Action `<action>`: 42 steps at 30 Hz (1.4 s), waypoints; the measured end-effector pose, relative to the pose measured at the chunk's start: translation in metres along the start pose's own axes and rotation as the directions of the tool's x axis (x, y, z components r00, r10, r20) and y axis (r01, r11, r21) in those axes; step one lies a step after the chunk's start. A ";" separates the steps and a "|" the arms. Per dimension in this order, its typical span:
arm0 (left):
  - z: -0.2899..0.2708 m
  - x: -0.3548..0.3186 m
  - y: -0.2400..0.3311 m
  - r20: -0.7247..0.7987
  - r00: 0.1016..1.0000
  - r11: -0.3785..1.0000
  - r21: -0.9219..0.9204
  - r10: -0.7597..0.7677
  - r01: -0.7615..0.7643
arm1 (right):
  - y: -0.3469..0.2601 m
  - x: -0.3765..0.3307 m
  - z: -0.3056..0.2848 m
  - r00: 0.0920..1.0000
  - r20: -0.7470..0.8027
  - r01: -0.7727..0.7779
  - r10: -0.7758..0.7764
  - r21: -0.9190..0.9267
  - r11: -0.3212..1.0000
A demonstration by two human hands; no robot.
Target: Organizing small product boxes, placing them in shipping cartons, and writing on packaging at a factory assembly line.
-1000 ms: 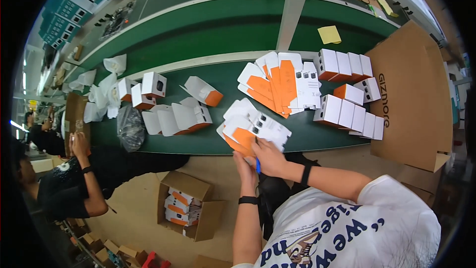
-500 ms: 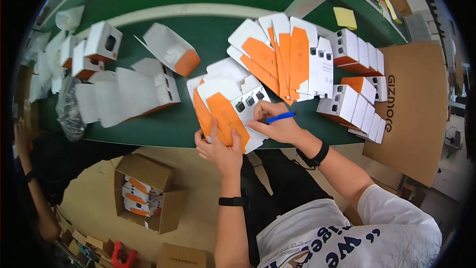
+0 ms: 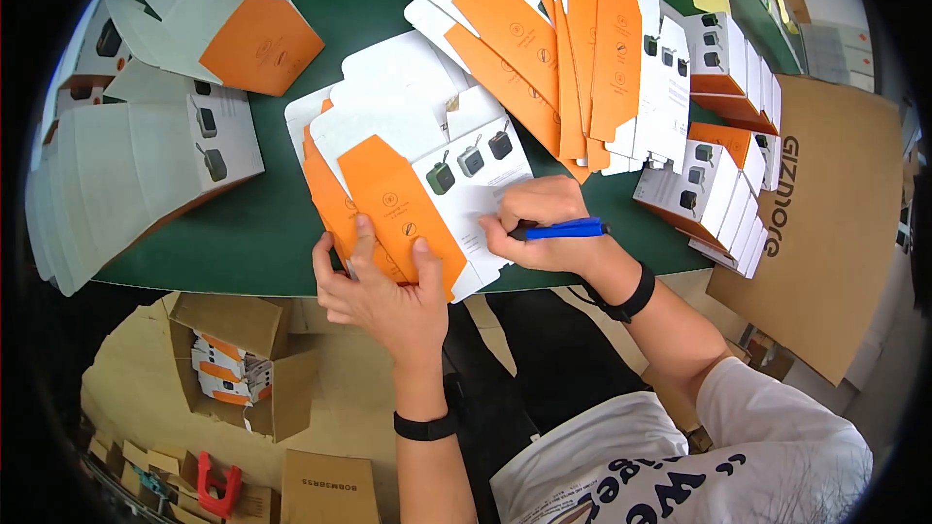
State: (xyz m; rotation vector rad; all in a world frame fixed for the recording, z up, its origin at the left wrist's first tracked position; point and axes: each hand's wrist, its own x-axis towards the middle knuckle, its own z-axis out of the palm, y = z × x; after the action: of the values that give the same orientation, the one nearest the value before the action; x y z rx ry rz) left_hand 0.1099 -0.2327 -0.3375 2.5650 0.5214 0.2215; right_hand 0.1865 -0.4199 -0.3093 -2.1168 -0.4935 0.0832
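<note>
A flat carton [image 3: 417, 204], orange on one panel and white with small product pictures on the next, lies on top of a short stack of the same blanks at the near edge of the green tabletop [image 3: 252, 233]. The left hand [image 3: 383, 286] presses on the orange panel with fingers spread, thumb at the stack's near edge; its grip is open and flat, closed around nothing. The right hand [image 3: 544, 223] rests on the white panel just beside it, its grip closed around a blue pen [image 3: 563, 229] that lies crosswise, the tip hidden under the fingers. Both wrists wear black bands.

Behind the stack, a fan of more blanks [image 3: 563, 49] spreads toward the far side, orange panels overlapping. To the right stand rows of folded boxes [image 3: 718, 175], white and orange, packed side by side, with a second row [image 3: 733, 58] beyond them. A large brown cardboard sheet [image 3: 825, 223] leans at the right edge of the tabletop. To the left lie more white blanks [image 3: 136, 175], with one half-opened orange and white carton [image 3: 233, 29] further back.

On the floor below the left hand sits an open brown box [image 3: 243, 359] holding finished boxes, and near it a red tool [image 3: 218, 485].
</note>
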 end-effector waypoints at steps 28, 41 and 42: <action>-0.076 0.006 0.043 0.173 0.963 0.754 -0.599 -0.206 0.269 | -0.081 -0.033 -0.087 0.738 -0.526 -0.335 0.422 0.257 0.906; -0.040 0.013 0.032 0.350 0.825 0.816 -0.225 -0.443 0.533 | -0.076 -0.041 -0.018 0.906 -0.083 -0.402 0.416 0.140 0.905; -0.046 0.005 0.024 0.335 0.830 0.819 -0.221 -0.446 0.530 | -0.078 -0.039 -0.003 0.909 -0.108 -0.394 0.402 0.088 0.915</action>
State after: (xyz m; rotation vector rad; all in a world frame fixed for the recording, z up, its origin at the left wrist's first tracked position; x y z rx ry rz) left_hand 0.1109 -0.2289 -0.2861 2.0271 0.9425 -0.2166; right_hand 0.1268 -0.3996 -0.2491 -2.1152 0.0222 0.1964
